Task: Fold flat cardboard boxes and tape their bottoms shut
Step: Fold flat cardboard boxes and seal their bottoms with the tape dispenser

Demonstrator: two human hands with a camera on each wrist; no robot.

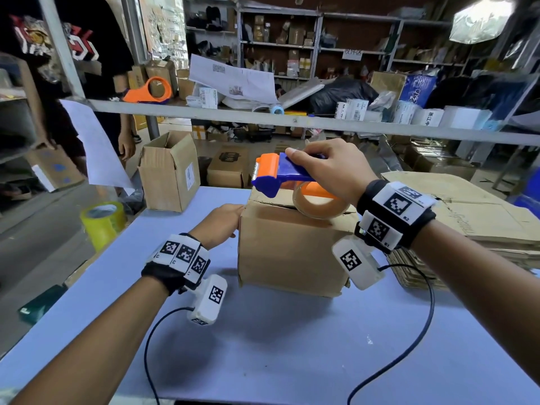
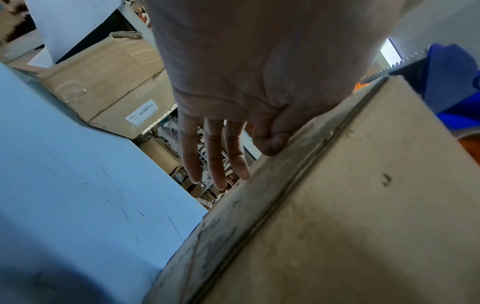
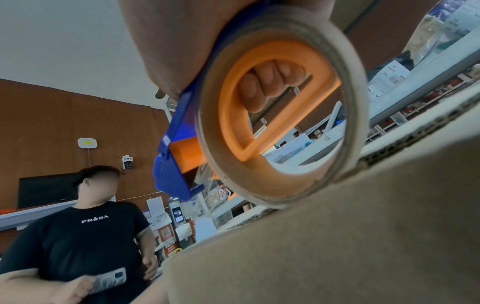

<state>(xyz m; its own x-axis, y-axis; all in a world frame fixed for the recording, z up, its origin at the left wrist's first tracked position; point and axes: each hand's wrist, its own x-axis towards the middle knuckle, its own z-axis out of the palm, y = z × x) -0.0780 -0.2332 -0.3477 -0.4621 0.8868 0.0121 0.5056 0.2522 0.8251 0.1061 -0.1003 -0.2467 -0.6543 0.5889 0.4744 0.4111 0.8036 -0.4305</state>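
Note:
A folded brown cardboard box (image 1: 289,249) stands on the blue table (image 1: 263,346), its flap seam facing up. My right hand (image 1: 327,171) grips a blue and orange tape dispenser (image 1: 280,173) with a roll of clear tape (image 1: 318,203) resting on the box top. In the right wrist view my fingers (image 3: 270,86) curl through the orange handle (image 3: 275,98) inside the tape roll (image 3: 283,123). My left hand (image 1: 225,220) rests flat against the box's upper left edge. In the left wrist view its fingers (image 2: 215,156) are straight and its thumb touches the box (image 2: 337,205).
A stack of flat cardboard (image 1: 473,220) lies to the right of the box. A yellow tape roll (image 1: 102,223) sits off the table's left edge. An open carton (image 1: 169,171) stands beyond the table. A person in a black shirt (image 3: 78,236) stands at the far left.

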